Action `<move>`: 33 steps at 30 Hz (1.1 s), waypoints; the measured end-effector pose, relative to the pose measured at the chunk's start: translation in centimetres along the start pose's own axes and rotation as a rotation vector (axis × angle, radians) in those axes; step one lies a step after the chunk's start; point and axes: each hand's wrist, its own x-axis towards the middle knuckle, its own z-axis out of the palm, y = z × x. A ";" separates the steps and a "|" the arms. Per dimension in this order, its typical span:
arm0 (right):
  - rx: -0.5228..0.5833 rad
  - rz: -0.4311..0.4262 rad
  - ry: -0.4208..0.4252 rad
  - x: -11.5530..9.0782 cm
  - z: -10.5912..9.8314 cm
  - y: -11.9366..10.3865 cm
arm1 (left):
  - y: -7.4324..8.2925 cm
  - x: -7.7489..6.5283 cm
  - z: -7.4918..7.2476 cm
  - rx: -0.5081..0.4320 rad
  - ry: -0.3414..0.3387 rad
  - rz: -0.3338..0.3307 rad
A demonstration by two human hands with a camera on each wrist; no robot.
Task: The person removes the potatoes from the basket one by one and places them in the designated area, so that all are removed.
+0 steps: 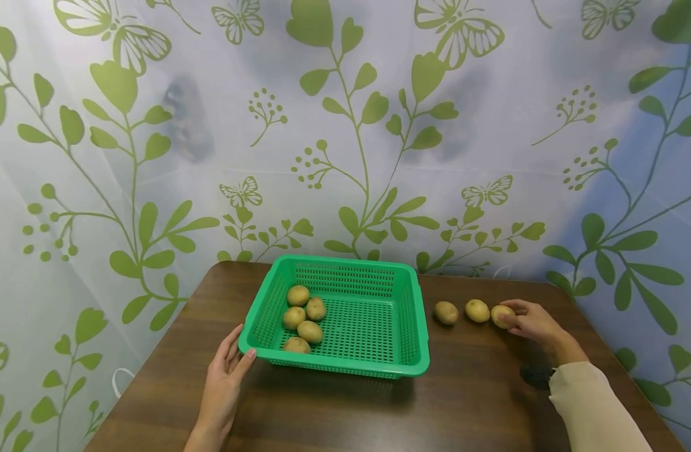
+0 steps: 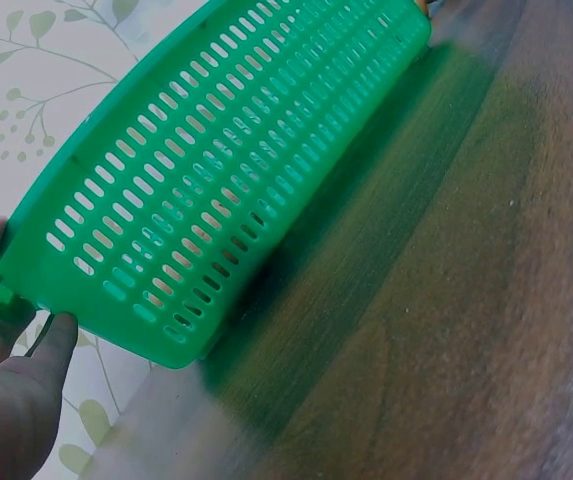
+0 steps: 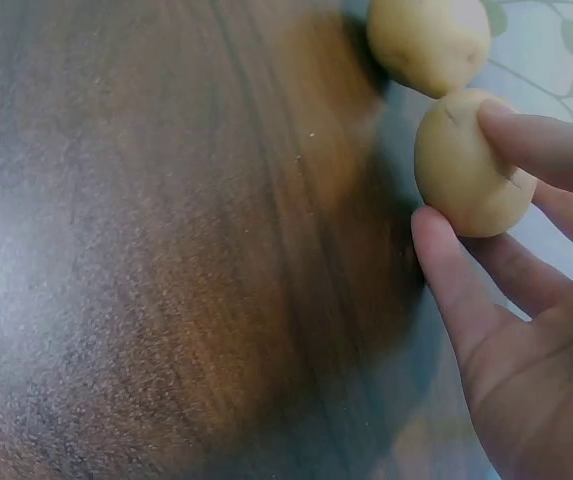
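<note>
My left hand (image 1: 223,376) grips a green plastic basket (image 1: 334,363) by the rim at its near left corner. In the left wrist view the fingers (image 2: 54,350) hook around that corner, beside the slotted wall. Several potatoes (image 1: 309,332) lie in the left part of the basket. To the right of it, my right hand (image 1: 534,321) pinches a potato (image 3: 466,160) between thumb and fingers, close over the table. Another potato (image 3: 428,42) sits right beside the pinched one, and a third potato (image 1: 446,312) lies nearer the basket.
Everything stands on a dark brown wooden table (image 1: 458,402). Behind its far edge hangs a pale cloth (image 1: 345,157) printed with green leaves and butterflies. A dark band-like object (image 1: 536,376) is at my right wrist, by the light sleeve (image 1: 596,408).
</note>
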 end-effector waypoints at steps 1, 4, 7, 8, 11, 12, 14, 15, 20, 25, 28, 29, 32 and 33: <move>-0.012 -0.005 0.000 -0.1 0.0 0.0 | 0.0 0.0 0.0 0.001 0.000 0.001; -0.057 -0.028 0.002 -0.2 0.1 -0.1 | -0.1 0.0 0.0 0.000 0.002 0.000; -0.080 -0.029 0.001 -0.2 0.2 -0.2 | -0.1 0.0 0.0 0.000 0.003 0.002; -0.082 -0.026 -0.003 -0.3 0.2 -0.1 | -0.1 0.0 0.0 0.000 0.002 0.002; -0.074 -0.013 -0.022 -0.3 0.1 0.0 | -0.2 0.0 0.0 0.002 0.003 0.001; -0.069 -0.007 -0.026 -0.3 0.1 0.0 | -0.2 0.0 0.0 0.001 0.004 -0.001; -0.057 0.001 -0.034 -0.2 0.0 0.1 | -0.2 0.0 0.0 0.005 0.008 -0.003; -0.052 0.003 -0.037 -0.2 0.0 0.1 | -0.2 0.1 0.0 0.005 0.010 -0.006; -0.057 0.012 -0.021 -0.2 -0.1 -0.1 | 0.0 0.2 0.2 -0.005 -0.005 0.001; -0.076 0.006 -0.024 -0.5 -0.3 -0.1 | 0.0 0.2 0.3 -0.015 -0.017 0.007; -0.070 0.010 -0.027 -0.5 -0.4 0.0 | 0.0 0.2 0.3 -0.016 -0.016 0.002; -0.076 0.004 -0.032 -0.5 -0.4 0.0 | 0.0 0.2 0.3 -0.013 -0.013 -0.001; -0.069 -0.001 -0.028 -0.5 -0.4 -0.2 | 0.1 0.1 0.2 -0.002 -0.004 -0.007; -0.065 -0.006 -0.027 -0.5 -0.5 -0.3 | 0.2 0.1 0.1 0.002 -0.001 -0.011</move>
